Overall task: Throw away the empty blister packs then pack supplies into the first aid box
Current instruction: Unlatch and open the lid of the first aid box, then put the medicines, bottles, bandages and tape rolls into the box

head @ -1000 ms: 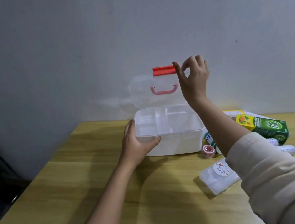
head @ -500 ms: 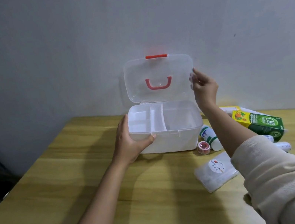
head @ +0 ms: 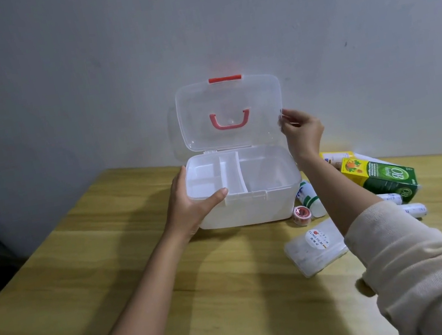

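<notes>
The white first aid box (head: 250, 209) stands open against the wall, its clear lid (head: 227, 99) upright with a red latch and pink handle. A divided tray sits inside. My left hand (head: 193, 204) grips the box's front left corner, thumb over the rim. My right hand (head: 300, 132) pinches the lid's right edge. Supplies lie to the right: a green and yellow carton (head: 379, 177), a white bottle (head: 309, 196), a tape roll (head: 301, 213), wrapped bandage rolls (head: 412, 208) and a flat clear packet (head: 315, 246). No blister packs are in view.
The wooden table (head: 145, 282) runs up to a grey wall. Its left edge drops off to a dark floor area. More boxes (head: 334, 155) lie behind the green carton, partly hidden by my right arm.
The lid went from half raised to fully upright. My right hand moved from the red latch at the top down to the lid's right edge. My left hand stayed on the box.
</notes>
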Demonstrator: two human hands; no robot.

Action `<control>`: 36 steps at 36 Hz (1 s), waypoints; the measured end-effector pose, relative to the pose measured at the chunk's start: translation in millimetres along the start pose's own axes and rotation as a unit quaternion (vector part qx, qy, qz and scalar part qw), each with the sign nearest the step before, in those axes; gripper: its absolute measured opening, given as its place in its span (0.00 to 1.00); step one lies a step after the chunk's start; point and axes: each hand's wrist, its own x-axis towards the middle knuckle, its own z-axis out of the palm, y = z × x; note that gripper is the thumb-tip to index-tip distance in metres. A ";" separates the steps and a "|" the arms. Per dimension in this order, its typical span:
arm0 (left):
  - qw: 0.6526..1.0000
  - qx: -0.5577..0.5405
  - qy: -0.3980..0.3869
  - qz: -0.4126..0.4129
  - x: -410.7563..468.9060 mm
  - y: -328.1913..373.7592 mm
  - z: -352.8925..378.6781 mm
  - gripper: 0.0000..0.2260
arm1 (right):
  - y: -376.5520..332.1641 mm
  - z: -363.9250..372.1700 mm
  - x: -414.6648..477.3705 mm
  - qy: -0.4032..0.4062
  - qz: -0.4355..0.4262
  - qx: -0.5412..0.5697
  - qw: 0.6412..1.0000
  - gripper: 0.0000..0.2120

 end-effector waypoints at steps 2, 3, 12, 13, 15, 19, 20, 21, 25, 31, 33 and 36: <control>1.000 -0.008 0.005 0.003 -1.7 -0.6 0.4 0.55 | -1.2 0.5 0.2 0.003 0.001 -0.015 1.000 0.11; 1.000 -0.009 0.005 0.004 -2.8 -0.3 0.0 0.56 | -1.7 0.6 -0.2 0.003 0.005 -0.020 1.000 0.11; 1.000 -0.021 0.003 0.011 -5.1 -4.1 -1.8 0.58 | -3.9 -5.4 -3.0 -0.021 0.003 -0.045 0.999 0.12; 1.000 -0.025 0.003 0.013 -5.7 -4.2 -1.3 0.58 | -5.2 -7.2 -3.7 -0.030 0.003 -0.050 0.998 0.13; 0.999 -0.040 -0.001 0.014 -7.4 -4.5 -0.6 0.57 | -7.7 -15.2 -5.7 -0.050 -0.006 -0.071 0.996 0.14; 0.997 -0.074 0.000 0.022 -10.1 -6.4 3.1 0.47 | -7.0 -48.9 -6.4 -0.073 -0.030 -0.149 0.986 0.14; 0.996 -0.082 0.001 0.023 -11.0 -5.8 4.3 0.44 | -5.2 -60.9 -7.0 -0.077 -0.027 -0.161 0.984 0.14; 0.996 -0.085 0.003 0.023 -12.3 -4.9 5.1 0.43 | -3.2 -73.9 -7.8 -0.079 -0.022 -0.174 0.981 0.15; 0.995 -0.102 0.008 0.010 -15.1 -4.2 5.5 0.48 | 12.2 -127.9 -9.3 -0.100 0.007 -0.287 0.953 0.20; 0.993 -0.115 0.002 -0.002 -16.4 -5.7 5.0 0.56 | 31.2 -170.2 -13.2 -0.152 0.043 -0.511 0.845 0.38; 0.993 -0.118 0.001 -0.003 -15.2 -7.6 4.0 0.55 | 33.4 -171.9 -14.6 -0.159 0.031 -0.536 0.828 0.35; 0.992 -0.124 -0.002 -0.004 -14.2 -9.8 3.4 0.54 | 33.9 -171.6 -14.5 -0.148 0.015 -0.553 0.820 0.28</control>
